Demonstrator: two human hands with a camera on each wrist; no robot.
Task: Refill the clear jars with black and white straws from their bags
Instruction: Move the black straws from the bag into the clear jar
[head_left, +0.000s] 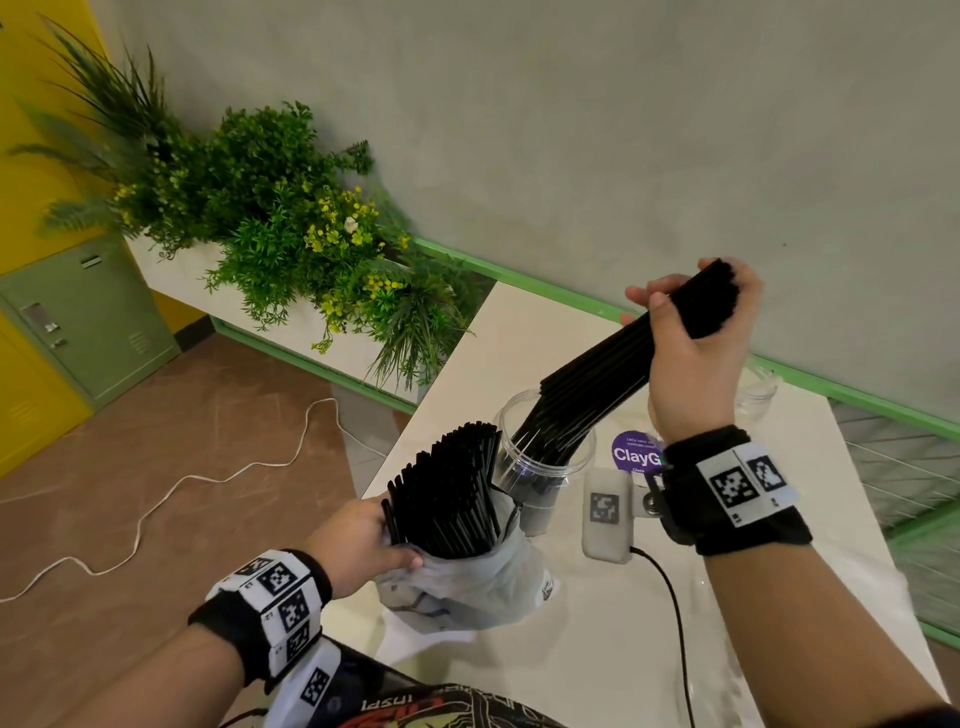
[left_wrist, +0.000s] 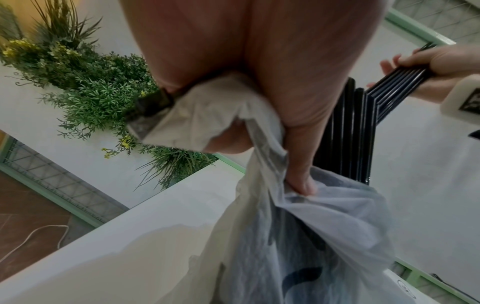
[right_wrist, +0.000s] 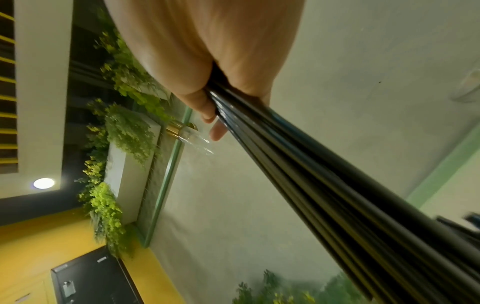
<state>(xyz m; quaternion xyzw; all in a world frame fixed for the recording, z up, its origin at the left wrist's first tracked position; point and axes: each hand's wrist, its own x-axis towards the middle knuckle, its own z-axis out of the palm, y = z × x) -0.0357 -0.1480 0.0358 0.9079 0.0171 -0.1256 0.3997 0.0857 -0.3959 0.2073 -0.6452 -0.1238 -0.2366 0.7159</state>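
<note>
Right hand (head_left: 691, 343) clenched round bundle of black straws (head_left: 597, 387), lower ends inside clear jar (head_left: 543, 457). Left hand (head_left: 363, 540) grips straw bag (head_left: 467, 577) just left of jar, on white table (head_left: 597, 649).

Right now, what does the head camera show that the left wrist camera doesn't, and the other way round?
Only the head view shows the clear jar with the lower ends of the black straw bundle inside it, the purple sticker on the white table, and both wristbands.

Only the left wrist view shows the left hand from below, its thumb pinching the plastic bag at the gathered rim.

Both show the bag with black straws standing in it, the right hand gripping its bundle, and the plants.
</note>
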